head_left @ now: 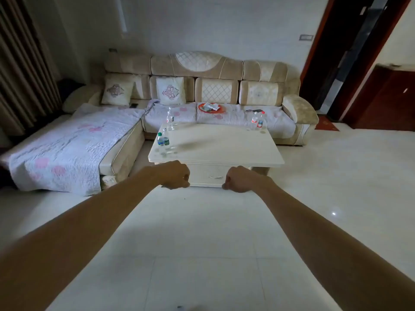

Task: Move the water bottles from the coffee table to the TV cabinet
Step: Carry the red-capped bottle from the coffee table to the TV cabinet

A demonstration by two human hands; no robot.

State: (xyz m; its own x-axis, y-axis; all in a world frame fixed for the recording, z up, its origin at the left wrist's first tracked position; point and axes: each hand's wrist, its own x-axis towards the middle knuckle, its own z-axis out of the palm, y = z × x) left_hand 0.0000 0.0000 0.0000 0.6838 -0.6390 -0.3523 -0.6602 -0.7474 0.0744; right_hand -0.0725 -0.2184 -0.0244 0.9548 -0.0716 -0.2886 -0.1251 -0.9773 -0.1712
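Left hand [177, 175] and right hand [238, 179] are hanging as empty fists short of the coffee table [224, 151], where water bottles [160, 140] are standing in tight pairs, so grabbing one is risking toppling its neighbour.

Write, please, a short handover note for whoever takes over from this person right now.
Hands: the left hand and right hand both have curled fingers and hold nothing. They are held out toward the coffee table and touch no bottle.
Bottles: five seem to stand upright on the table. There is a near-left pair, a far-left bottle and a far-right pair.
Done: nothing that shows. The TV cabinet is out of view.
Left: carry all five bottles to the cabinet.
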